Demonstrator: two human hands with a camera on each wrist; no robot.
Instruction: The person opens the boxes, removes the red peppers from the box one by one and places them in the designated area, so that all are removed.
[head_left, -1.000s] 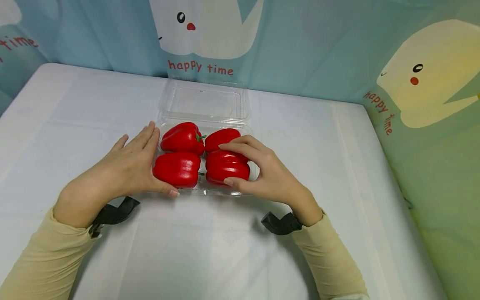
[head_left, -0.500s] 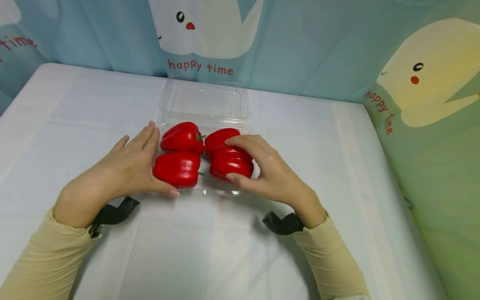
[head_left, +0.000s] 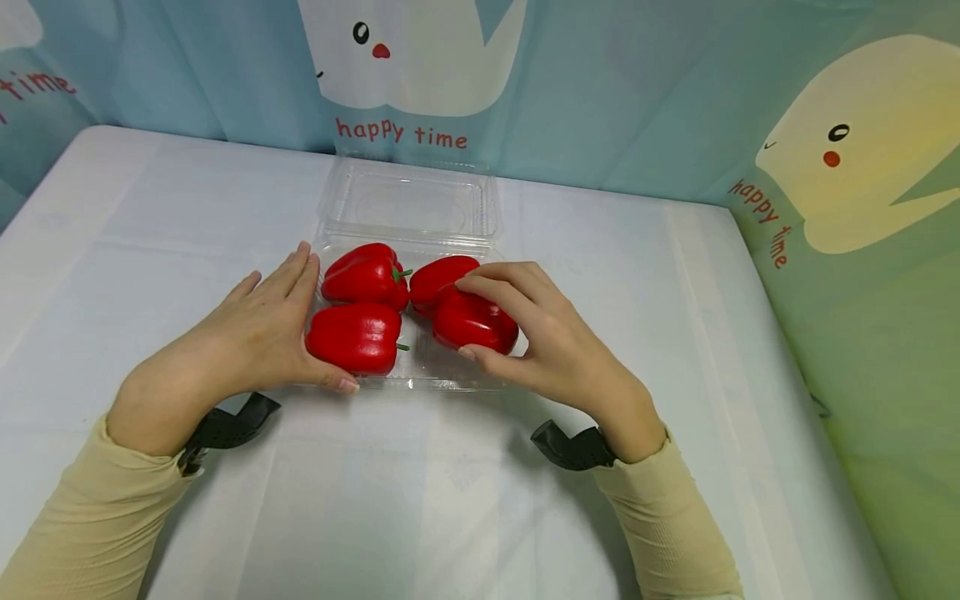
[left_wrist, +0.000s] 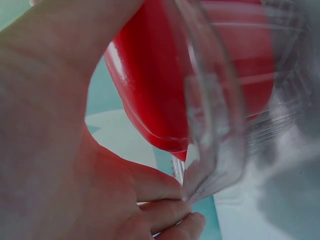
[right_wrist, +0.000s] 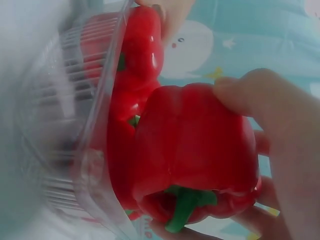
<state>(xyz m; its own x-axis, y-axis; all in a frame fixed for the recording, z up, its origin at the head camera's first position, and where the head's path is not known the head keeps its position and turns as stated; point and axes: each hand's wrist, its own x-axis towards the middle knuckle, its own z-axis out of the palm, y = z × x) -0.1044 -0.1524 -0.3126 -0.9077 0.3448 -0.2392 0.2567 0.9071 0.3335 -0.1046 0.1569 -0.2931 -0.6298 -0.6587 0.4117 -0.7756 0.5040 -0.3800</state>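
Observation:
My right hand [head_left: 551, 333] grips a red bell pepper [head_left: 475, 321] between thumb and fingers at the right of a clear plastic clamshell box [head_left: 450, 379]. In the right wrist view this pepper [right_wrist: 197, 150], with a green stem, is raised above the box rim. Three other red bell peppers lie in the box: one at back left [head_left: 360, 275], one at front left [head_left: 352, 339], and one at back right [head_left: 438, 279], partly hidden. Along the box's left side rests my left hand [head_left: 258, 329], its fingers extended against the rim [left_wrist: 220, 125] and its thumb at the front corner.
The box lid [head_left: 408, 200] lies folded back toward the curtain [head_left: 615, 100] printed with white whales. A white cloth covers the table [head_left: 420, 500]. Black wrist straps [head_left: 232, 425] are on both wrists.
My right hand has lifted the front-right bell pepper and carried it a little back and to the right, turning it slightly. My left hand stays in place on the box.

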